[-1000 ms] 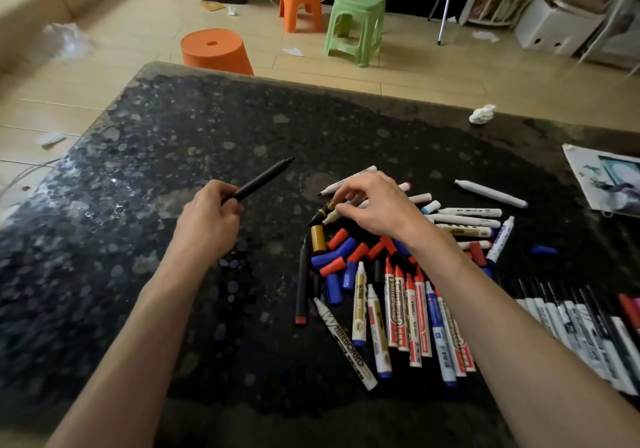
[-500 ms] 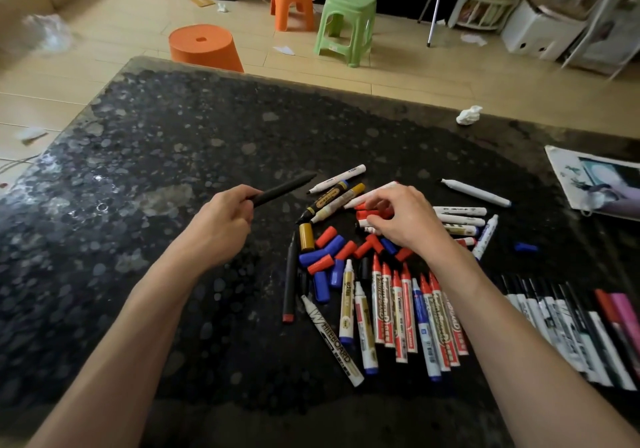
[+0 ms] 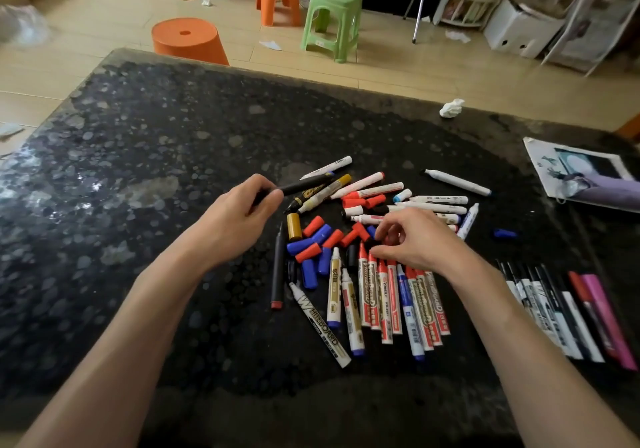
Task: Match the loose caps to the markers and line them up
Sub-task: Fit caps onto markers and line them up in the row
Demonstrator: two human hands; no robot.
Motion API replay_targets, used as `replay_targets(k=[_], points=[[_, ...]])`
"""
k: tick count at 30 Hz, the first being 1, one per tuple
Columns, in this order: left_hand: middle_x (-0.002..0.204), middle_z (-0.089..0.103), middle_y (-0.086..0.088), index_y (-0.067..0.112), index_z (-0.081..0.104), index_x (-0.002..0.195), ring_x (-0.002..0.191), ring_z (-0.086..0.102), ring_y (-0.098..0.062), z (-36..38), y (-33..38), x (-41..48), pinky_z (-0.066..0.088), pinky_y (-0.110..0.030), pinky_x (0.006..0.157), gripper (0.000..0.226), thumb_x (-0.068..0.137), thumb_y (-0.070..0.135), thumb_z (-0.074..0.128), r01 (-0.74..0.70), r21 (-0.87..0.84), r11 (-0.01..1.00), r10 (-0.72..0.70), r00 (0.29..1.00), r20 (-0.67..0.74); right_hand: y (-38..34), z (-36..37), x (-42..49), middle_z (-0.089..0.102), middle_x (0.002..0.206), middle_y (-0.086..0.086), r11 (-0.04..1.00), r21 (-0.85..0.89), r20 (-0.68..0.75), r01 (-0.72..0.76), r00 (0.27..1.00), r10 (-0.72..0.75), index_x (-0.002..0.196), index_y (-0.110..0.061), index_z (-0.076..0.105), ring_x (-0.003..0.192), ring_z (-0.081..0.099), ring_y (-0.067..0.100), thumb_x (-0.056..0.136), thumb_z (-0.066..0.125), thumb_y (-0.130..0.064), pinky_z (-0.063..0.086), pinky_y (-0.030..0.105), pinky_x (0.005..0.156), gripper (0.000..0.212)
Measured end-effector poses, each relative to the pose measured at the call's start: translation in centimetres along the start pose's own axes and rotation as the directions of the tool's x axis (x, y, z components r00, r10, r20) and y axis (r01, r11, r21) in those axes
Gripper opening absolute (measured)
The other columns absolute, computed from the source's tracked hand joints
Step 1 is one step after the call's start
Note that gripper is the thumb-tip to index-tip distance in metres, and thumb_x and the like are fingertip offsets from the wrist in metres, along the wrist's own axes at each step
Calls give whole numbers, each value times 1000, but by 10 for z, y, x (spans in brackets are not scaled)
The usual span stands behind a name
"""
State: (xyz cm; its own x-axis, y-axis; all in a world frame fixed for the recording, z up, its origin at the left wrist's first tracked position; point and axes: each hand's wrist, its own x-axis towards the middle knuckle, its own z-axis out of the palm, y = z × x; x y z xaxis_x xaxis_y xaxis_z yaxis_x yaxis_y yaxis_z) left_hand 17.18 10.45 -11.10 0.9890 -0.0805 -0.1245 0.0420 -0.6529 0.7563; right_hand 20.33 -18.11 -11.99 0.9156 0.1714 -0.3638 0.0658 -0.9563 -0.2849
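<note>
On the dark speckled table (image 3: 138,177) lies a heap of loose red and blue caps (image 3: 313,239) and a gold cap (image 3: 294,226). Several uncapped whiteboard markers (image 3: 381,295) lie side by side in front of the heap, and white markers (image 3: 436,205) lie behind it. My left hand (image 3: 239,215) grips a black marker (image 3: 304,184), holding it above the heap's left side. My right hand (image 3: 415,239) hovers over the caps on the right with fingers curled down onto them; whether it pinches a cap is hidden. A lined-up row of capped markers (image 3: 554,309) lies at the right.
A crumpled tissue (image 3: 452,108) sits near the far table edge and a printed booklet (image 3: 581,170) at the right edge. A single blue cap (image 3: 505,233) lies apart on the right. Orange stools (image 3: 188,40) and a green stool (image 3: 332,14) stand beyond the table.
My right hand came back from the far white markers down onto the caps near the red markers. My left hand carried the black marker rightward, closer to the heap.
</note>
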Motion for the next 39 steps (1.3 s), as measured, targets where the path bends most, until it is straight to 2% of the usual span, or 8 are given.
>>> replay_targets(k=[6, 14, 21, 24, 28, 31, 37, 39], points=[[78, 58, 9, 23, 64, 105, 64, 50, -5, 10, 7, -5, 35, -24, 58, 12, 106, 30, 54, -60, 45, 997, 57, 996, 68, 8, 3, -27, 67, 112, -14, 974, 207, -166, 90, 984, -56, 119, -31, 66, 106, 65, 5, 97, 70, -37, 56, 31, 90, 23], [77, 64, 9, 37, 69, 113, 67, 55, -12, 21, 14, -29, 45, -38, 67, 24, 106, 20, 53, -183, -10, 983, 182, 970, 160, 14, 10, -84, 72, 95, -23, 728, 598, -356, 335, 925, -132, 120, -31, 68, 89, 70, 4, 103, 61, -10, 55, 21, 82, 28], [77, 65, 3, 37, 63, 107, 69, 60, -28, 37, 22, -54, 51, -51, 68, 18, 107, 24, 51, -159, -33, 987, 161, 980, 114, 16, 20, -100, 74, 92, 1, 694, 682, -303, 228, 953, -16, 126, -24, 58, 83, 75, 12, 110, 45, -26, 53, 22, 72, 21], [76, 62, 3, 36, 62, 107, 58, 54, -14, 53, 23, -59, 47, -46, 61, 16, 107, 24, 51, -136, -13, 991, 136, 987, 80, 21, 24, -102, 76, 97, 1, 613, 770, -296, 178, 951, 95, 124, -22, 54, 90, 76, 12, 109, 48, -26, 57, 30, 74, 16], [79, 62, 7, 38, 59, 110, 57, 54, -4, 70, 31, -64, 38, -23, 55, 16, 106, 25, 51, -128, 46, 991, 122, 987, 103, 31, 26, -109, 76, 95, -1, 578, 793, -360, 195, 914, 186, 120, -25, 60, 89, 74, 9, 106, 56, -21, 59, 32, 79, 15], [86, 66, 7, 39, 58, 117, 64, 58, -9, 73, 31, -66, 45, -26, 56, 17, 106, 28, 51, -141, 68, 988, 130, 980, 149, 33, 24, -116, 75, 93, 1, 547, 815, -324, 189, 932, 161, 132, -40, 59, 85, 71, 9, 108, 53, -19, 59, 28, 81, 32], [83, 61, 29, 38, 60, 115, 69, 56, -1, 83, 29, -65, 39, -17, 60, 17, 105, 26, 54, -195, 4, 981, 192, 968, 163, 23, 33, -122, 80, 98, 5, 258, 957, -186, 132, 962, 201, 115, -17, 63, 93, 78, 19, 101, 62, -20, 60, 31, 75, 14], [84, 60, 31, 38, 60, 115, 69, 56, -1, 83, 33, -64, 40, -16, 60, 17, 105, 26, 53, -207, -16, 978, 206, 963, 173, 22, 36, -123, 78, 98, 2, 277, 944, -246, 179, 942, 227, 111, -18, 66, 90, 76, 16, 96, 69, -25, 59, 31, 76, 17]])
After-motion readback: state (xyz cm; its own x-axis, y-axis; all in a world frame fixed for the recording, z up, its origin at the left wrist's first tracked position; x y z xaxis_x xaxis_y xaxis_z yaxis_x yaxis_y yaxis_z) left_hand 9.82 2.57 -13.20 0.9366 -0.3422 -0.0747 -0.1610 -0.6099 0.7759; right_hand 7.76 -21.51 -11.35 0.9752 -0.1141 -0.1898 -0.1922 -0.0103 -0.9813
